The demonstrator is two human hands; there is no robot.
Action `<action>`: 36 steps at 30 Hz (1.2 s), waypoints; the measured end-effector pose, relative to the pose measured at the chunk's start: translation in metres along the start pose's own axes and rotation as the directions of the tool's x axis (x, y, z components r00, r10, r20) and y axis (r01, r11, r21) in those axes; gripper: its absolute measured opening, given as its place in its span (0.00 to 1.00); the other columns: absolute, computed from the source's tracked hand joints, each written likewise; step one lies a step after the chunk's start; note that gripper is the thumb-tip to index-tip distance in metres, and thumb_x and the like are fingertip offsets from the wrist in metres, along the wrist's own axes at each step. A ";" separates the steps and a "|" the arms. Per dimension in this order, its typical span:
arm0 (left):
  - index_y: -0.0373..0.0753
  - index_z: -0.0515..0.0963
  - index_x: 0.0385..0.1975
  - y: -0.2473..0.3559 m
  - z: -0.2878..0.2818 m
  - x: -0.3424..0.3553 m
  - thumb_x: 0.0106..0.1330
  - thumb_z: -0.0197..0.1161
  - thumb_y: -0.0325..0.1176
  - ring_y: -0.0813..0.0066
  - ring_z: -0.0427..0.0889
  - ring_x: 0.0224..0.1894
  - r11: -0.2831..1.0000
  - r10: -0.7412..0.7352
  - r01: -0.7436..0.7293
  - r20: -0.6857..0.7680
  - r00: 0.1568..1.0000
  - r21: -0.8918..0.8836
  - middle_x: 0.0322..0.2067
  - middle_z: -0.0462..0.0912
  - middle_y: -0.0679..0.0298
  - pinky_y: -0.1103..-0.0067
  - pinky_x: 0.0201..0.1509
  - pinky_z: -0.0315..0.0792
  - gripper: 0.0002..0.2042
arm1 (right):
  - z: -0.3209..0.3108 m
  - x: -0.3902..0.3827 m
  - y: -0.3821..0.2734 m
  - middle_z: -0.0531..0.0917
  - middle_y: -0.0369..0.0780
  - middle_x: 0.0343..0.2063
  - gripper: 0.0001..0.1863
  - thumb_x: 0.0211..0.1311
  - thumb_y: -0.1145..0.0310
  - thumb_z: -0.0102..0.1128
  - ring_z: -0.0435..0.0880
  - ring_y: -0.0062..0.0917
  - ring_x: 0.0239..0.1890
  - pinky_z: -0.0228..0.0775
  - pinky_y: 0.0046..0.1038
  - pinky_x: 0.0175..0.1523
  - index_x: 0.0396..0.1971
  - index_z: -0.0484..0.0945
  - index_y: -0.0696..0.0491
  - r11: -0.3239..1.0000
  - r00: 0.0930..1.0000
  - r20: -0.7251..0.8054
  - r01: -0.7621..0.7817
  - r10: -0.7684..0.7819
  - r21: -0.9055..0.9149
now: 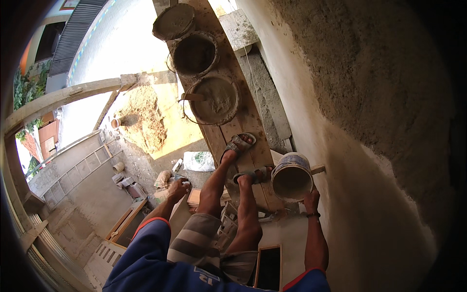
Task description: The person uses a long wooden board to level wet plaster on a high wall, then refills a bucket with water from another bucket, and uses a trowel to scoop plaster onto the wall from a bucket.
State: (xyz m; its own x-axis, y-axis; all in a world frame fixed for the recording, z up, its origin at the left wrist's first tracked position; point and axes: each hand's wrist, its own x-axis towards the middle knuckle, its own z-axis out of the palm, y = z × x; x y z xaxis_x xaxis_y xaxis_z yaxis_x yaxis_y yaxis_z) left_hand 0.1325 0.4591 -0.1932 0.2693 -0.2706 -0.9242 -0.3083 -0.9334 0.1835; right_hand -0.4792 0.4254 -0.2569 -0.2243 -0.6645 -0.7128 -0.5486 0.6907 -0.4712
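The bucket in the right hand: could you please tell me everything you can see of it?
The bucket is round and looks plastic, its pale outside marked with blue and stained. Its inside looks dull grey-brown; any contents are unclear. It is tilted, mouth toward the camera, beside the wall. The right hand grips its rim. Whether it touches the plank cannot be told.

A: Where does this view sit?
B: On the wearer's head, a wide fisheye facing steeply down over the blue shirt (146,260).
A: How near?
B: Near the right hand (312,201) and left hand (178,190); the ground (146,163) lies much farther below.
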 end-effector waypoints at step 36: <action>0.30 0.69 0.55 -0.178 0.109 -0.169 0.62 0.56 0.27 0.68 0.80 0.38 0.513 -0.546 0.367 0.035 0.837 -0.776 0.39 0.78 0.54 0.73 0.32 0.80 0.20 | 0.153 0.164 -0.713 0.81 0.49 0.46 0.34 0.54 0.79 0.43 0.86 0.36 0.26 0.82 0.32 0.30 0.66 0.62 0.47 0.582 0.895 0.125 0.379 -0.428 -0.719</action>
State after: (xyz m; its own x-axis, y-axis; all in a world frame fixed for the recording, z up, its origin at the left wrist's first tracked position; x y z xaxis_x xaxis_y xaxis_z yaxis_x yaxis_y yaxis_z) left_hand 0.0427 0.6962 -0.1058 0.3620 0.2917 -0.8854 0.6488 -0.7608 0.0146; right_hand -0.0021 -0.1326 -0.1176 0.1345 -0.8545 -0.5017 -0.9838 -0.0547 -0.1706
